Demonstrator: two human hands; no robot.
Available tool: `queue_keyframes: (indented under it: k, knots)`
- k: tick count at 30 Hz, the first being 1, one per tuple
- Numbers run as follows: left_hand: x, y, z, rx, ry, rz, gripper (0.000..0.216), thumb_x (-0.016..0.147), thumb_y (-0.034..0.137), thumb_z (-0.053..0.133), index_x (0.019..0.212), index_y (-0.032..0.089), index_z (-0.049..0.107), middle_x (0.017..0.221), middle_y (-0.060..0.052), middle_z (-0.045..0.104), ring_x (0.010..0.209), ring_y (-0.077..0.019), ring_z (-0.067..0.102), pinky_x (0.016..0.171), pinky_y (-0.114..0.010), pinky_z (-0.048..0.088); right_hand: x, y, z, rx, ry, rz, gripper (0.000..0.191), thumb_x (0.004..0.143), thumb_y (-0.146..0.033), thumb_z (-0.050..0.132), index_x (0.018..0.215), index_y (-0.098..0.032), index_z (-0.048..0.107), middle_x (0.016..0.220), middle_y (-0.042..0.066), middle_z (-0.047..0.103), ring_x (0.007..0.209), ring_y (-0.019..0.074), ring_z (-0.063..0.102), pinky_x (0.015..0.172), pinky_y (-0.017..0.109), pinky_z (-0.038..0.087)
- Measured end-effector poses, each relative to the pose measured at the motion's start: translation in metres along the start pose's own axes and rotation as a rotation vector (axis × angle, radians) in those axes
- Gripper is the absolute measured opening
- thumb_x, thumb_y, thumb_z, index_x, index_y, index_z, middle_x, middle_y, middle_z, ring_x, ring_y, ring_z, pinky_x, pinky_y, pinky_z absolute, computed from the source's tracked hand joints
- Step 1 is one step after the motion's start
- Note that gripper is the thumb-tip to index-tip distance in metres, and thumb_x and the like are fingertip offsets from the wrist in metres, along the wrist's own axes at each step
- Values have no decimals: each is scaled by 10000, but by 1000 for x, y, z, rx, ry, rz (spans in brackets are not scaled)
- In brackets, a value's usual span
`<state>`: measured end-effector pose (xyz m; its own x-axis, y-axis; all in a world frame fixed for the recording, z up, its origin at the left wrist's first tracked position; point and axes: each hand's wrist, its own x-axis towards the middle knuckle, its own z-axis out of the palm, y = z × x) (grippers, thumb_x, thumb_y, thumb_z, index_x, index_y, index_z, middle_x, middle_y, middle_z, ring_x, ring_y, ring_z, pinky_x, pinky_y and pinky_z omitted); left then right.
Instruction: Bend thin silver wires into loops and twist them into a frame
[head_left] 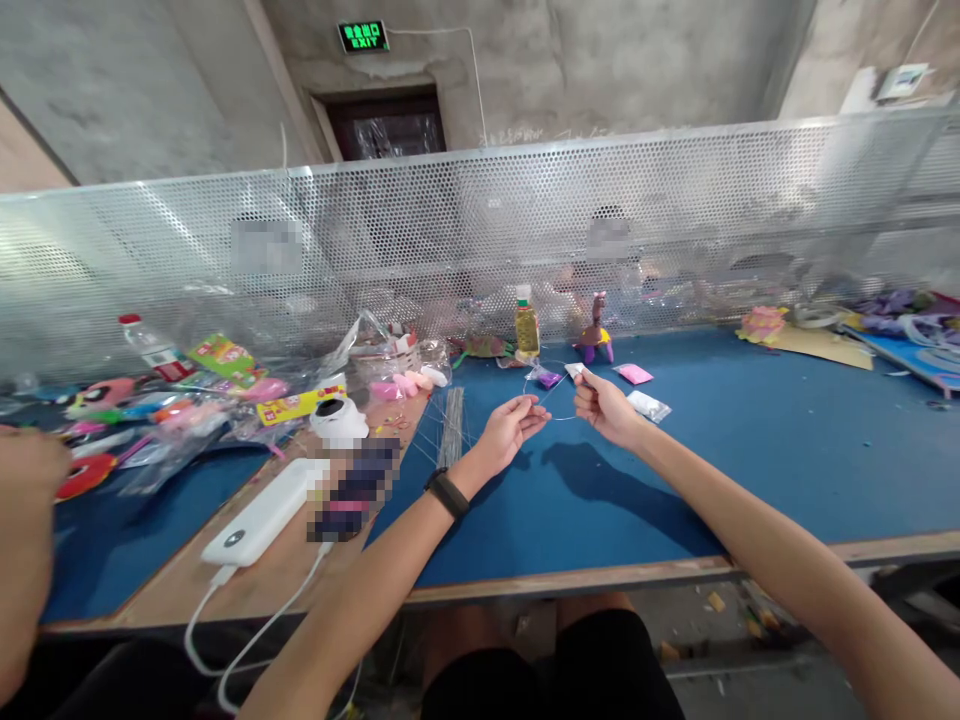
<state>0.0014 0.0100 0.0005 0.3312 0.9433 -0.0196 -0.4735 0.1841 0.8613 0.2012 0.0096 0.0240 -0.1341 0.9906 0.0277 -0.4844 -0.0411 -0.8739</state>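
My left hand (516, 430), with a dark band on the wrist, pinches a thin wire (564, 418) between thumb and fingers. The wire bends in a loose curve across to my right hand (606, 408), whose fingers are closed on it. Both hands are above the blue mat (750, 450). Left of my left hand lies a bundle of straight grey wires (451, 425). Just beyond the hands are a purple packet (546, 378) and a small white packet (574, 370). A pink packet (634, 373) and another white packet (649, 406) lie past my right hand.
A bottle of yellow liquid (527, 330) and a purple-legged clay figure (595, 335) stand along the perforated metal screen (450, 220). At left are a white power bank (262, 515), a blurred-out phone (356, 490), a white figure (339, 422) and another person's arm (26, 560).
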Motion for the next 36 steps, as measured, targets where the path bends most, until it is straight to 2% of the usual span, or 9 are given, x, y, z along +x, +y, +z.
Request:
queue_keyframes:
  k: [5,10,15,23,27,29,33,36]
  knots:
    - [1,-1,-2,48,-30,29,152,906,244,733,988,133,669,798,-46,724,810,-166,730,974,-383,532,-1,-2,-2,-57,-27,-70,383,802,-517,775,801,-205,553,548,-115,189,470,73,160,417,214,169]
    - [-2,-2,-5,138,-121,-5,257,849,270,806,1038,111,736,936,-95,756,873,-177,731,993,-384,518,-2,-3,-4,-143,-2,-152,474,728,-614,805,806,-200,588,533,-121,203,464,64,142,418,213,120]
    - [-1,-6,-8,202,-149,-38,255,842,273,817,1028,107,764,974,-115,763,903,-187,733,988,-383,522,-2,-2,-3,-193,-2,-169,512,716,-661,795,799,-197,595,517,-121,225,446,58,158,419,217,124]
    - [3,-16,-9,302,-131,-23,223,806,221,838,964,103,735,935,-102,755,842,-183,741,953,-387,546,-2,-2,-4,-224,-16,-80,437,792,-605,735,812,-200,572,532,-118,231,439,59,160,418,219,103]
    - [3,-14,-12,310,-110,-83,204,808,220,822,951,111,725,927,-100,748,841,-180,734,945,-381,537,-4,-1,-4,-220,-17,-57,349,836,-530,677,821,-201,562,544,-116,216,445,65,150,427,222,100]
    - [1,-11,-13,320,-156,-140,212,775,211,835,931,115,728,951,-107,747,901,-183,726,956,-355,521,-4,-1,-5,-232,-30,-30,295,843,-481,647,828,-198,566,555,-113,203,452,69,142,433,226,98]
    - [-3,-4,-12,367,-274,-176,301,664,169,887,920,123,734,1005,-102,732,964,-175,692,931,-300,500,-5,-1,-7,-364,-70,46,250,825,-435,631,798,-192,579,560,-103,215,450,72,153,435,238,101]
    - [-5,2,-9,320,-225,-97,343,659,208,895,942,146,711,941,-57,689,894,-155,660,878,-309,523,-6,3,-6,-529,-71,36,279,808,-449,666,764,-181,603,546,-86,284,450,74,212,431,243,130]
